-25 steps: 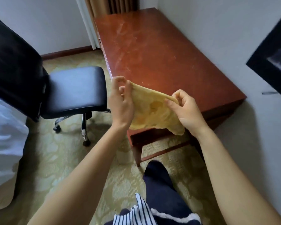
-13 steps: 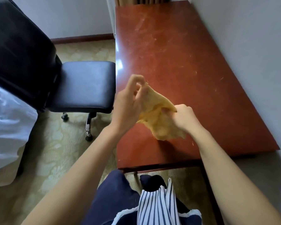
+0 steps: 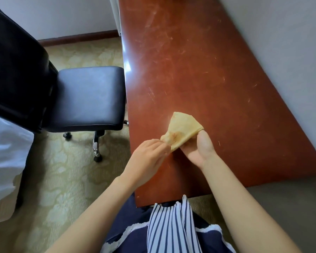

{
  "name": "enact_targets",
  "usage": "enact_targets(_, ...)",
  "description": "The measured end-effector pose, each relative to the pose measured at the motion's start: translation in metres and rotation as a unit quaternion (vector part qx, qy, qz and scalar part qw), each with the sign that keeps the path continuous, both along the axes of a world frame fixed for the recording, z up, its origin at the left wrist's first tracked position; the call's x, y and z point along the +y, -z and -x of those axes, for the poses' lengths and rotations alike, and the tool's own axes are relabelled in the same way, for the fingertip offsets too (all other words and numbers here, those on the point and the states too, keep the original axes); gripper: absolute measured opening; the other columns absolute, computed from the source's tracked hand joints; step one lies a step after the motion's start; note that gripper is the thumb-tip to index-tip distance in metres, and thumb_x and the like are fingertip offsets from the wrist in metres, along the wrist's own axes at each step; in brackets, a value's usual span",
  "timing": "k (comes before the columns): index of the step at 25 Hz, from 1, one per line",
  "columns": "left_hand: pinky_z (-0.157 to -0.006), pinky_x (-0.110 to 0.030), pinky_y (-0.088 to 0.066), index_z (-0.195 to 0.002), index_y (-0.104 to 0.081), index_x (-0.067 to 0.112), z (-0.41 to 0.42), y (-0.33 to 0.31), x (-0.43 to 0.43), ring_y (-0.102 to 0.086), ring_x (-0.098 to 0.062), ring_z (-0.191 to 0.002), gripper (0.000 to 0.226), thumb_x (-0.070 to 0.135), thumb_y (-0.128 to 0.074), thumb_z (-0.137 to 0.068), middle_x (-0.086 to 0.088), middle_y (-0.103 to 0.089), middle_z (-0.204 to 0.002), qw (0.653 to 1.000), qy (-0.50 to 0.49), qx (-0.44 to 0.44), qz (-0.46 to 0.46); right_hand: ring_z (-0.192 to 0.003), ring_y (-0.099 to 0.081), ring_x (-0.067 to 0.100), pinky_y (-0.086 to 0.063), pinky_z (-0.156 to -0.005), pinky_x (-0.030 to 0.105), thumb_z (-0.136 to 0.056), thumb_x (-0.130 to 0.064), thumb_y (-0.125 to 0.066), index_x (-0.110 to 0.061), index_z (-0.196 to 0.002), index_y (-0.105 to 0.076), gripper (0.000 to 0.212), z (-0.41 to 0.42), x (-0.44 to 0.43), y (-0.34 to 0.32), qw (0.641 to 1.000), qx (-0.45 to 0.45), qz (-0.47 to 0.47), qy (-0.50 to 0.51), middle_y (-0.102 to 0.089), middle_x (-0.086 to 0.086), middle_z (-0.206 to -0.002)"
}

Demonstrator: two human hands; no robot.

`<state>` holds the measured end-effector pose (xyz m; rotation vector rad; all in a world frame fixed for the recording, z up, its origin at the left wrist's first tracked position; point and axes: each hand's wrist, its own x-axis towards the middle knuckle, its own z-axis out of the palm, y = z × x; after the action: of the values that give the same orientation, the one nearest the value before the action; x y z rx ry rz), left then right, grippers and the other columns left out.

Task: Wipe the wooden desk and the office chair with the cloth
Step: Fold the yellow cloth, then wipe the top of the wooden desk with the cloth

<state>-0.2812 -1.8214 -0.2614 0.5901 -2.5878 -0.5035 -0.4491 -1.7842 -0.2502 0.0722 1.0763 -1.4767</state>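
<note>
A folded yellow cloth [image 3: 182, 129] is held just above the near part of the reddish wooden desk [image 3: 199, 66]. My right hand [image 3: 199, 149] cups it from below, thumb pressed on its right corner. My left hand [image 3: 150, 158] pinches the cloth's lower left corner with its fingertips. The black office chair [image 3: 88, 96] stands left of the desk, its seat almost touching the desk's left edge and its tall backrest at the far left. Pale streaks and scratches mark the desktop.
A grey wall [image 3: 290, 42] runs along the desk's right side. White bedding [image 3: 5, 154] lies at the left edge beside the chair. Patterned yellow-green carpet [image 3: 66, 179] covers the floor, and the chair's castors [image 3: 98, 158] stand on it.
I have moved closer, so the desk lies right under my hands. The cloth went from spread out between both hands to folded small, and both hands dropped toward the desktop.
</note>
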Motion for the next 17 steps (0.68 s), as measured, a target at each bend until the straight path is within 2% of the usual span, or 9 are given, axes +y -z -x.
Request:
enact_targets(1, -0.084, -0.036, -0.049, -0.088, -0.066, 0.006, 0.001, 0.003, -0.001, -0.063, -0.022, -0.099, 0.008, 0.013, -0.062, -0.087, -0.003, -0.069, -0.097, 0.999, 0.0, -0.007, -0.039, -0.083, -0.059, 0.026, -0.048, -0.084, 0.04, -0.089, -0.01, -0.043, -0.003, -0.1, -0.062, 0.022, -0.003, -0.001, 0.0, 0.999, -0.051, 0.017, 0.009, -0.062, 0.015, -0.093)
enact_targets(3, -0.084, -0.031, -0.048, -0.084, -0.066, 0.01, 0.004, 0.004, 0.005, -0.063, -0.014, -0.093, 0.009, 0.018, -0.065, -0.087, 0.002, -0.07, -0.091, 0.974, -0.08, 0.059, -0.204, -0.1, -0.055, 0.031, -0.037, -0.099, 0.046, -0.085, -0.018, -0.044, -0.001, -0.117, -0.057, 0.038, -0.005, 0.001, 0.001, 0.989, -0.132, 0.059, 0.007, -0.059, 0.019, -0.11)
enact_targets(5, -0.075, -0.021, -0.047, -0.082, -0.064, 0.015, 0.011, 0.003, 0.006, -0.063, -0.009, -0.084, 0.01, 0.022, -0.063, -0.089, 0.004, -0.068, -0.085, 0.884, -0.231, 0.167, -0.371, -0.125, -0.046, 0.036, -0.025, -0.11, 0.05, -0.089, -0.025, -0.04, 0.0, -0.131, -0.049, 0.05, -0.004, 0.003, 0.004, 0.981, -0.179, 0.075, -0.011, -0.052, 0.022, -0.132)
enact_targets(6, -0.072, -0.014, -0.045, -0.085, -0.063, 0.018, 0.016, 0.002, 0.003, -0.061, -0.005, -0.083, 0.007, 0.024, -0.062, -0.09, 0.005, -0.066, -0.087, 0.846, -0.291, 0.186, -0.406, -0.13, -0.041, 0.038, -0.022, -0.112, 0.052, -0.092, -0.028, -0.037, -0.001, -0.135, -0.047, 0.052, -0.004, 0.004, 0.004, 0.977, -0.196, 0.081, -0.021, -0.047, 0.024, -0.137)
enact_targets(8, -0.071, -0.007, -0.042, -0.101, -0.062, 0.021, 0.022, 0.003, -0.007, -0.057, 0.0, -0.09, 0.014, 0.029, -0.061, -0.09, 0.009, -0.063, -0.102, 0.802, -0.337, 0.155, -0.468, -0.13, -0.041, 0.038, -0.024, -0.111, 0.052, -0.096, -0.032, -0.033, -0.001, -0.137, -0.046, 0.053, -0.002, 0.006, 0.005, 0.973, -0.211, 0.087, -0.037, -0.044, 0.024, -0.14)
enact_targets(10, -0.079, -0.013, -0.044, -0.115, -0.061, 0.023, 0.026, 0.002, -0.015, -0.057, -0.002, -0.101, 0.027, 0.034, -0.059, -0.09, 0.009, -0.062, -0.112, 0.769, -0.308, 0.126, -0.545, -0.122, -0.046, 0.037, -0.031, -0.107, 0.051, -0.098, -0.031, -0.03, 0.0, -0.136, -0.047, 0.051, -0.001, 0.007, 0.005, 0.98, -0.173, 0.08, -0.05, -0.045, 0.024, -0.139)
enact_targets(13, -0.089, -0.03, -0.048, -0.106, -0.066, 0.022, 0.031, 0.003, -0.014, -0.063, -0.013, -0.101, 0.02, 0.032, -0.06, -0.09, 0.002, -0.069, -0.105, 0.771, -0.264, 0.076, -0.575, -0.113, -0.051, 0.039, -0.035, -0.098, 0.056, -0.099, -0.029, -0.026, -0.001, -0.13, -0.052, 0.049, -0.003, 0.012, 0.007, 0.995, -0.024, 0.051, -0.084, -0.05, 0.027, -0.133)
enact_targets(16, -0.077, -0.034, -0.053, -0.087, -0.069, 0.012, 0.032, 0.002, -0.007, -0.067, -0.017, -0.083, 0.017, 0.028, -0.063, -0.089, -0.002, -0.072, -0.086, 0.823, -0.28, 0.051, -0.492, -0.113, -0.056, 0.037, -0.036, -0.097, 0.067, -0.102, -0.022, -0.023, -0.003, -0.123, -0.058, 0.045, 0.0, 0.024, 0.016, 0.988, 0.124, 0.015, -0.096, -0.06, 0.023, -0.122)
enact_targets(17, -0.069, -0.033, -0.051, -0.082, -0.067, 0.009, 0.03, 0.002, -0.007, -0.066, -0.017, -0.075, 0.019, 0.026, -0.063, -0.088, -0.003, -0.071, -0.079, 0.839, -0.289, 0.056, -0.457, -0.116, -0.056, 0.035, -0.037, -0.101, 0.063, -0.101, -0.016, -0.022, -0.002, -0.122, -0.058, 0.044, 0.003, 0.03, 0.019, 0.984, 0.158, 0.009, -0.08, -0.061, 0.022, -0.121)
